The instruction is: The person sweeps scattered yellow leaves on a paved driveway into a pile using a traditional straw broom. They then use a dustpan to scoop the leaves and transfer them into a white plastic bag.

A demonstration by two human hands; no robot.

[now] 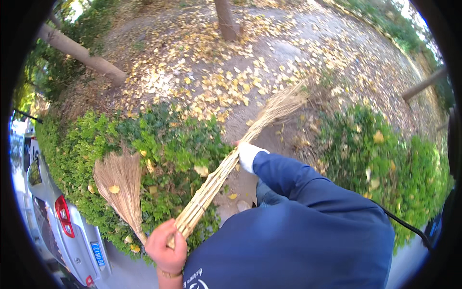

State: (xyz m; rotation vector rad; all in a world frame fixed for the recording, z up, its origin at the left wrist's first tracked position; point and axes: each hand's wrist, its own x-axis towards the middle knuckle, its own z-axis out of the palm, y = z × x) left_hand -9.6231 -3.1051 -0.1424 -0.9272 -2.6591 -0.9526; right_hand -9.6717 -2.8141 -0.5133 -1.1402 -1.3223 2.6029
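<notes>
A long straw broom [208, 189] made of bundled stalks runs diagonally in front of me, its bristles reaching away over the leafy ground. My left hand [166, 244], bare with a thin band at the wrist, is closed around the handle's near end. Partway up the handle, my right hand [248, 156] in a white glove grips it, the blue-sleeved arm stretched forward. A second, fan-shaped straw broom [118, 179] rests against the hedge on the left. Its handle runs down beside my left hand; whether the hand touches it, I cannot tell.
Green hedges [180, 132] stand left and right [385, 159] of a dirt gap. Fallen yellow leaves [231, 84] cover the ground beyond. Tree trunks [225, 19] rise at the back and the left [82, 54]. A parked silver car [79, 241] is at lower left.
</notes>
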